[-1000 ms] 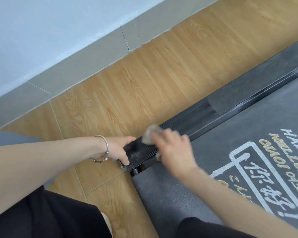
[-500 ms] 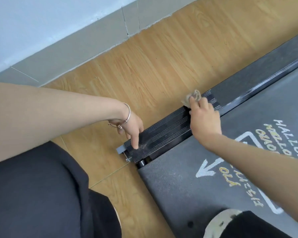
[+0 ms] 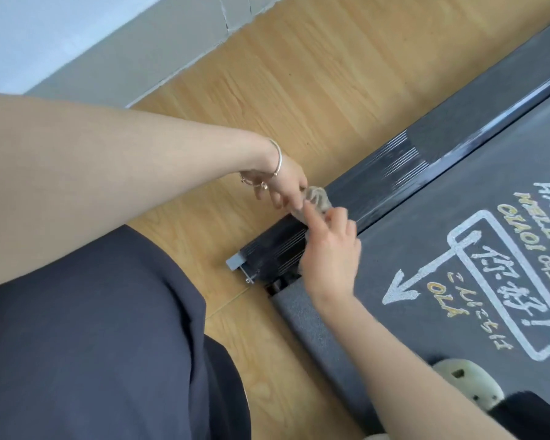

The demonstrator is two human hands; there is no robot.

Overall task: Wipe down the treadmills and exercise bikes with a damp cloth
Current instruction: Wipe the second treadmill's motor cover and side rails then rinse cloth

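Observation:
A small crumpled grey cloth [image 3: 317, 201] sits above the treadmill's black ribbed side rail [image 3: 394, 168], near its rear end. My left hand [image 3: 283, 185], with a silver bracelet on the wrist, pinches the cloth from the left. My right hand [image 3: 329, 249] holds the cloth from below, index finger stretched toward it. The grey treadmill belt [image 3: 426, 236] carries white and yellow lettering with an arrow.
Wooden floor [image 3: 299, 90] runs along the treadmill's left side up to a grey skirting [image 3: 159, 58] and white wall. The rail's grey end cap [image 3: 235, 265] sticks out at the rear corner. My dark clothing fills the lower left. A pale shoe [image 3: 467, 385] rests on the belt.
My right hand has drawn the cloth back along the rail toward the rear end. My left hand has lifted off the rail end and now pinches the cloth.

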